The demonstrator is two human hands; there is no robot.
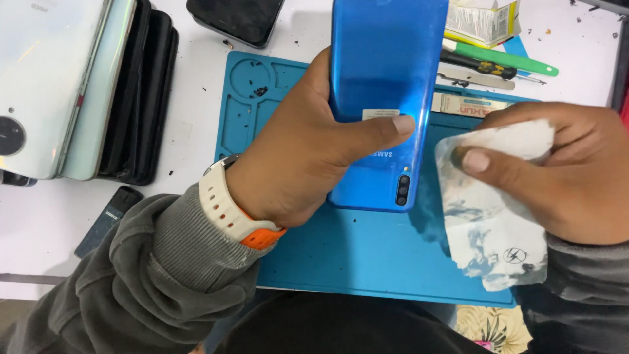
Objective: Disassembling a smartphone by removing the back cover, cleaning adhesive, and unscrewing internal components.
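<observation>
**Above the blue mat: phone back gripped, wipe pinched**

Over the blue work mat (367, 255), the left hand (295, 164) is clamped on a blue phone (386, 59), which is held with its glossy back toward the camera. The thumb lies across the lower part of the back, its tip resting just beside a small pale sticker, while the fingers wrap behind the phone's left edge and are hidden. The phone is turned so that its camera strip sits near the lower right corner, close to the person's body. A white and orange wristwatch (226, 206) sits on the left wrist, above a grey sleeve cuff.

Just to the right of the phone, the right hand (570, 174) is closed on a crumpled white wipe (495, 216), pinched between thumb and fingers. The wipe hangs down over the mat, stained grey in patches, and its left edge is near the phone's right edge; whether they touch I cannot tell.

Behind the phone, on the far edge of the mat and the white worktop (196, 111), lie a green-handled screwdriver (504, 60), a dark-handled tool (475, 65), flat metal tweezers (475, 80) and a small cardboard box (481, 21). At the far left, several phones (72, 85) stand stacked side by side, pale ones and dark ones. Another dark phone (237, 18) lies at the top, and a small dark device (108, 219) lies near the left sleeve. Black specks are scattered over the worktop.
</observation>
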